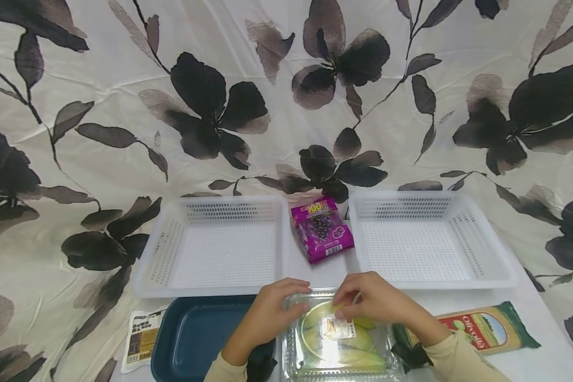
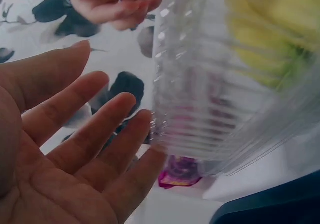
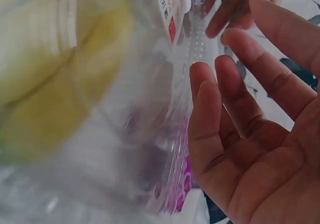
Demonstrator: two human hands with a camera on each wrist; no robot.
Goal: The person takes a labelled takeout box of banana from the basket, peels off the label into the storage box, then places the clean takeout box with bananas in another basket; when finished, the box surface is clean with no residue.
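Note:
A clear plastic clamshell box (image 1: pixel 293 354) holding yellow-green fruit (image 1: pixel 360 353) sits at the front middle of the table in the head view, a printed label (image 1: pixel 338 328) on its lid. At the box's far left corner, my left hand (image 1: pixel 274 313) has its fingers extended; the left wrist view shows the palm and spread fingers (image 2: pixel 92 116) beside the ribbed plastic wall. Over the lid's far right part, my right hand (image 1: pixel 374 300) bends its fingers loosely close to the label. In the right wrist view nothing shows between those fingers (image 3: pixel 235 91).
Two white perforated baskets (image 1: pixel 210 292) (image 1: pixel 434 284) stand behind, with a purple grape-picture packet (image 1: pixel 322 229) between them. A dark blue tray (image 1: pixel 159 339) and a white-and-brown packet (image 1: pixel 143 339) lie left. An Olivoilà pasta bag (image 1: pixel 492 329) lies right, near the forearm. Floral cloth (image 1: pixel 277 116) hangs behind.

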